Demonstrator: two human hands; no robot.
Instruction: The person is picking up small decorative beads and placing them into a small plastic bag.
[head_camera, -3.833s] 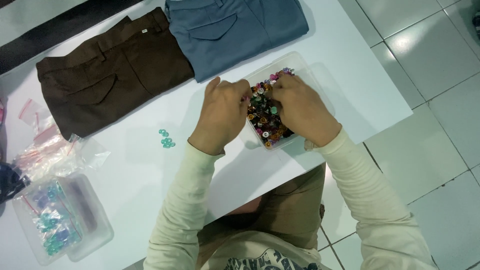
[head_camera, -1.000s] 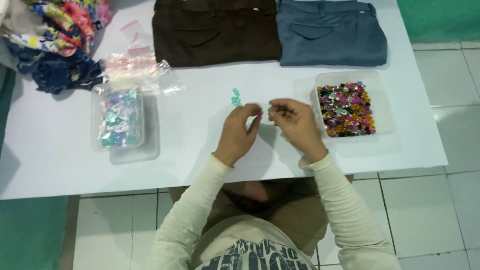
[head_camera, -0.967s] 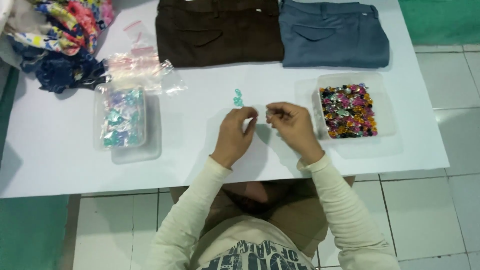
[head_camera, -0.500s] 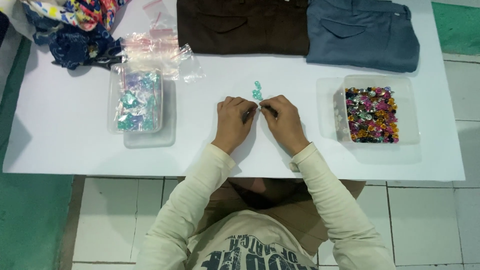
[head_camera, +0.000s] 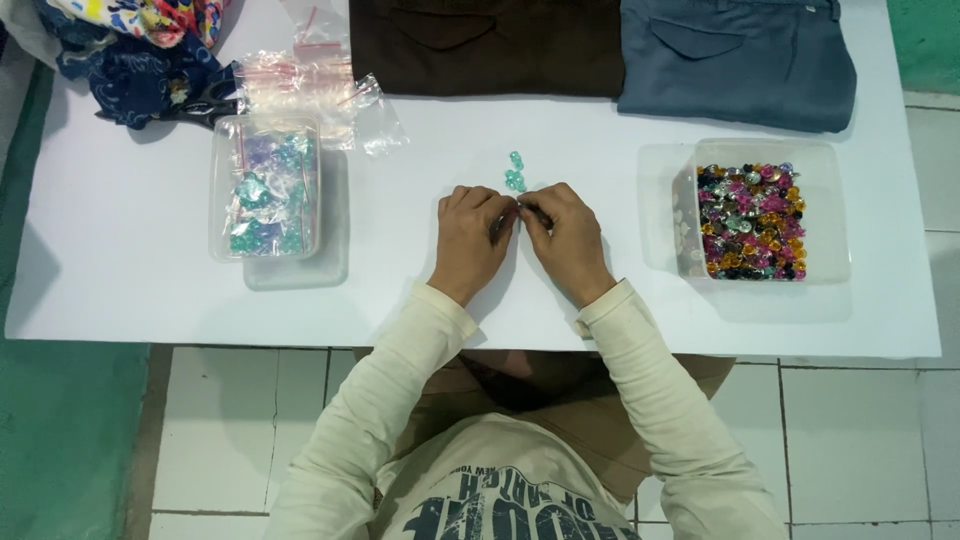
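Both hands are parked mid-tabletop (head_camera: 120, 260), fingertips pinched together right where they meet. Left hand (head_camera: 472, 238) and right hand (head_camera: 567, 240) each have fingers curled nearly closed around something tiny between them; too small to make out, though it's probably one of the little teal beads (head_camera: 515, 178), since a few sit just past the fingertips.

My guess on handling: these bits look hard, very light and slick, so they'd skid or roll off if nudged. Best taken by the edges with thumb and forefinger tips, a gentle pinch, hands low over the surface.

Right of the hands there's a clear tub (head_camera: 660, 200) packed with mixed pink, yellow and dark pieces. Off to the left, another clear box (head_camera: 330, 270) holds small bags of teal and purple ones, with loose plastic bags (head_camera: 310, 85) behind it. Folded brown trousers (head_camera: 490, 45) and blue trousers (head_camera: 740, 60) lie along the far edge, and patterned cloth (head_camera: 130, 40) is bunched in the corner.
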